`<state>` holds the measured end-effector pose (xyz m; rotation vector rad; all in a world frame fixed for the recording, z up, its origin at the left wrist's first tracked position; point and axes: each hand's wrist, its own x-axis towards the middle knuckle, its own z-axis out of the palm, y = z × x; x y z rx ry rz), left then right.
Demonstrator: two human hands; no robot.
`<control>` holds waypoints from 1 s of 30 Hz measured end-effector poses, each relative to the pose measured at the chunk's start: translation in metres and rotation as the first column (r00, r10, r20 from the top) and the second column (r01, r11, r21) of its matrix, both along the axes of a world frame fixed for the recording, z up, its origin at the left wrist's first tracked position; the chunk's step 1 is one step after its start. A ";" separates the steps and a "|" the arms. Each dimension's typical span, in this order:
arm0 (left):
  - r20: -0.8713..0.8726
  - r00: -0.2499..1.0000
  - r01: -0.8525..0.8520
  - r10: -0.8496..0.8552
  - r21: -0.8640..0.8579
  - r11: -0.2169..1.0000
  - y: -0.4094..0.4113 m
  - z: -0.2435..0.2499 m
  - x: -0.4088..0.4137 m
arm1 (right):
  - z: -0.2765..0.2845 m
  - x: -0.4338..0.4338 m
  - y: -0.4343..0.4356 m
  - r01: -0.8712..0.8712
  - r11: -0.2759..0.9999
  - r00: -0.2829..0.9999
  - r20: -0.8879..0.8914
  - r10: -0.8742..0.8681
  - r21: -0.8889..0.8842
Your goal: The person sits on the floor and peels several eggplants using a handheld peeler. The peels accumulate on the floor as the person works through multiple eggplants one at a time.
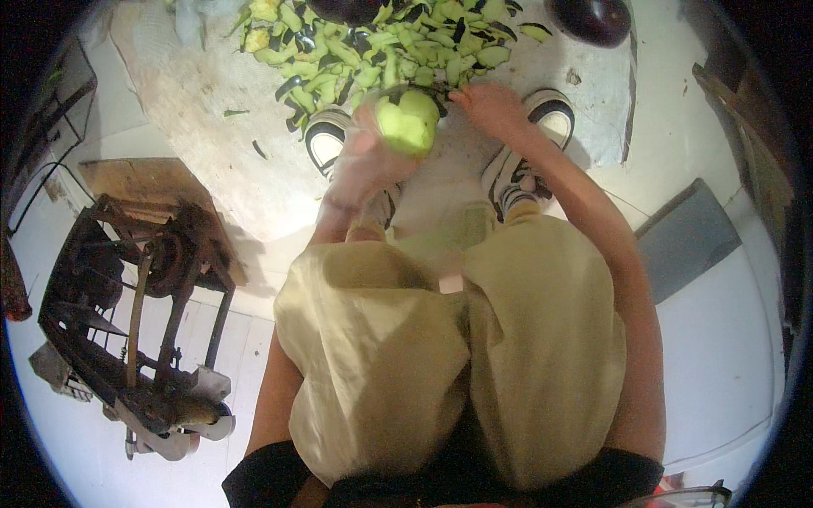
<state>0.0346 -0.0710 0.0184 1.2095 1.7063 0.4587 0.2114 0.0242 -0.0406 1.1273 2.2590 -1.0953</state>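
Note:
My left hand (368, 159), blurred, grips a large pale-green peeled vegetable (408, 124), which looks like a peeled eggplant. My right hand (489, 109) is just right of it, with the fingers pinched on a thin dark tool (441, 95) that resembles a peeler. Blur and the small size hide the tool's exact shape. Beyond both hands lies a heap of green peelings (381, 54), many with dark purple skin. One whole dark eggplant (591, 19) rests at the upper right, and another dark eggplant (349, 7) is cut off by the top edge.
A pale cloth sheet (209, 127) lies under the peelings and my shoes (327, 141). On the left stands a dark metal machine (152, 305) beside a wooden board (152, 184). A grey flat panel (689, 238) lies at right on the tiled floor (711, 368).

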 end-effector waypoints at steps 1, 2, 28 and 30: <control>-0.034 0.998 0.047 -0.046 0.028 0.999 0.001 0.001 0.000 | -0.003 -0.001 0.000 0.000 1.000 0.999 0.032 0.000 -0.004; -0.068 0.994 0.094 -0.090 0.054 0.994 0.002 0.001 -0.001 | -0.004 -0.003 -0.002 -0.025 1.000 1.000 -0.009 0.024 -0.009; 0.419 0.591 -0.574 0.689 -0.381 0.725 -0.025 -0.017 0.009 | -0.027 0.009 -0.059 0.215 0.928 0.957 -0.122 -0.262 -0.304; 0.341 0.783 -0.500 0.520 -0.152 0.852 -0.010 -0.002 0.013 | -0.017 0.020 -0.059 0.329 0.920 0.910 -0.188 -0.369 -0.214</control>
